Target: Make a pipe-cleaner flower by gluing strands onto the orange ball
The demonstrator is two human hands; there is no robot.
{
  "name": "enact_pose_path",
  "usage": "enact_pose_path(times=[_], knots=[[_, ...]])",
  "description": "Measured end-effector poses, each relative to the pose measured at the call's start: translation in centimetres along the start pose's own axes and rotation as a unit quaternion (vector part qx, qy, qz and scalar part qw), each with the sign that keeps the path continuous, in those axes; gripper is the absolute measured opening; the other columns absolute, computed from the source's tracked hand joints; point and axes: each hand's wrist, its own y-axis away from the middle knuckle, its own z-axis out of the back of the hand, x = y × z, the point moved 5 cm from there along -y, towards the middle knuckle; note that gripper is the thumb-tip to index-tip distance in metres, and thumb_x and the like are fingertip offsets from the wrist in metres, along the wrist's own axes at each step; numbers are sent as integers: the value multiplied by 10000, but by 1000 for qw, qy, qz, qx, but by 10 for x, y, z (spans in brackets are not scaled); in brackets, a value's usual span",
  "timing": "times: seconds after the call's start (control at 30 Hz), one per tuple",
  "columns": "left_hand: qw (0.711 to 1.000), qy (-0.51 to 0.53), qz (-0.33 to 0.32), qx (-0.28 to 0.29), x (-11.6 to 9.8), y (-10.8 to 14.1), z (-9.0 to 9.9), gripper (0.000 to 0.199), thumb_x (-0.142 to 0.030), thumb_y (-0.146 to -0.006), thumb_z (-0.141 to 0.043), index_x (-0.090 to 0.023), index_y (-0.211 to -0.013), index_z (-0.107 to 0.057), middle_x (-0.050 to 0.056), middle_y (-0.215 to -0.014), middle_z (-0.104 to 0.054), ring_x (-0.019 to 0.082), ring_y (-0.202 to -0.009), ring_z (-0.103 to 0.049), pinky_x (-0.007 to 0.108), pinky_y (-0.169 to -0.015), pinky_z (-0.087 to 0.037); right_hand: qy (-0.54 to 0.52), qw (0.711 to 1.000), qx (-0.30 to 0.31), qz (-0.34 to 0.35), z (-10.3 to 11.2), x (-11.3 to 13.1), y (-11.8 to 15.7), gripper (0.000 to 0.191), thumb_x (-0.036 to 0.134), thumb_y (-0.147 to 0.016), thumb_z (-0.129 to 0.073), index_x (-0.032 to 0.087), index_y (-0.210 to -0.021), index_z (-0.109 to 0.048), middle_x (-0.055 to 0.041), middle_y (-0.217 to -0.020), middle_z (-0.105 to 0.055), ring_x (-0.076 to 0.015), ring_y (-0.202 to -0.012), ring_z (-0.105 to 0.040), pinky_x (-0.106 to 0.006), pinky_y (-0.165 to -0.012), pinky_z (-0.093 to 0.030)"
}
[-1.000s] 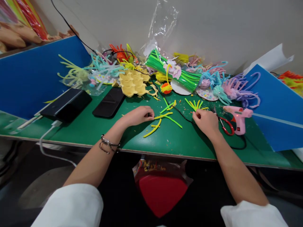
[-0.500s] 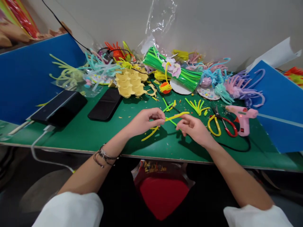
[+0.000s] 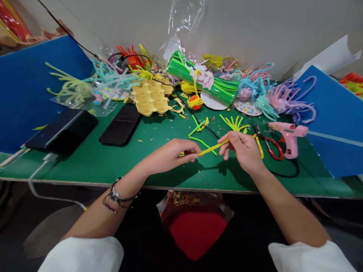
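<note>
A short yellow pipe cleaner [image 3: 212, 148] stretches between my two hands, just above the green table. My left hand [image 3: 174, 154] pinches its left end between thumb and fingertips. At its other end, my right hand [image 3: 242, 149] grips it with thumb and forefinger. Under and behind it lie green pipe cleaner pieces [image 3: 202, 142]. A fan of green and yellow pieces [image 3: 234, 124] rests beyond my right hand, partly covered by it. Close to that hand are red-and-yellow-handled pliers or cutters [image 3: 273, 148], their yellow handle partly hidden.
A pink glue gun [image 3: 289, 136] stands at the right. A black phone [image 3: 121, 125] and a dark device with a white cable [image 3: 68, 128] lie left. Behind are an egg carton [image 3: 151, 97], bundled green pipe cleaners [image 3: 204, 77] and fuzzy bunches. Blue panels [image 3: 326, 124] flank the table.
My right hand has turned and moved slightly up and right, now pinching the pipe cleaner's right end. My left hand has dropped a little. The view has shifted slightly.
</note>
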Motion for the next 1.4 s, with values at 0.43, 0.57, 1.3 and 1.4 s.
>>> enact_pose_path(times=[0.43, 0.57, 1.3, 1.4], knots=[[962, -98, 96, -237, 36, 5, 23, 441, -228, -866, -486, -142, -1287, -390, -12, -731, -597, 107, -636, -547, 213, -653, -430, 515, 857, -17, 21, 1, -6, -3, 337, 505, -784, -600, 197, -919, -624, -13, -759, -689, -153, -623, -602, -246, -553, -330], [929, -205, 201, -232, 44, 6, 26, 505, -236, -846, -539, -175, -1321, -378, 18, -839, -681, 154, -694, -603, 232, -592, -398, 616, 783, 86, -19, -22, -14, 2, 291, 468, -845, -527, 193, -872, -618, -45, -811, -702, -185, -685, -628, -252, -512, -223], [974, 136, -17, -179, 2, -2, 3, 316, -280, -814, -551, -160, -540, -650, 42, -777, -754, 120, -654, -650, 197, -610, -470, 225, 961, 104, 121, -53, -2, 27, 190, 304, -863, -500, 182, -726, -549, 36, -599, -529, -64, -529, -435, -185, -529, -321], [973, 113, -19, -200, 2, -2, 5, 297, -278, -795, -586, -164, -532, -665, 33, -720, -747, 116, -643, -645, 190, -611, -463, 246, 953, 120, 128, -54, -5, 28, 197, 312, -869, -503, 180, -734, -562, 30, -608, -540, -67, -532, -428, -195, -538, -307]])
